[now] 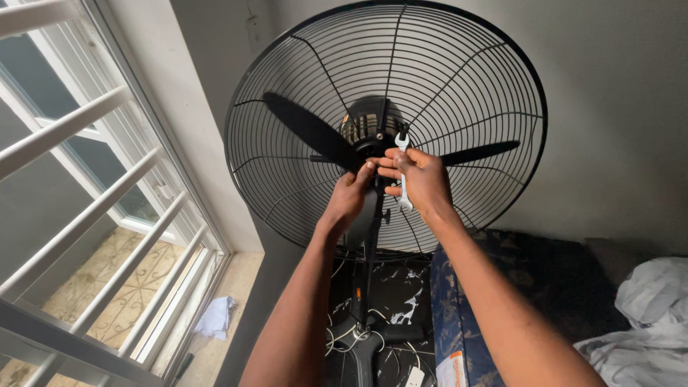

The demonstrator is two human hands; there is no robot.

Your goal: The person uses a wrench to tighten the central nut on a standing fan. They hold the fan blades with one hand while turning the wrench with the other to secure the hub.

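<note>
the person is facing a black pedestal fan (385, 129) standing against the far wall, its blades bare at the front and the rear wire guard (287, 93) spreading behind them; the right hand (419, 179) is gripping a small silver spanner (403, 172) held upright, its upper jaw sitting just at the fan's hub (373, 125); the left hand (349, 197) is pinching with its fingertips at the centre below the hub, just beside the right hand, and whether it is grasping a small part there i cannot tell; a dark blade (308, 129) is stretching left and another is pointing right.

as a judgement, the spanner looks loosely seated, so it could be slipping off the fastener and knocking knuckles against the blade or guard; a freed small part could be dropping toward the tangle of white cables (344, 333) at the fan's base (373, 337) and getting lost there; the tall fan could be rocking on its stand if the push goes sideways.

no container is showing; near right a blue patterned mattress (459, 308) and white bedding (652, 301) are lying, and left a barred window (79, 215) is standing open to daylight.
</note>
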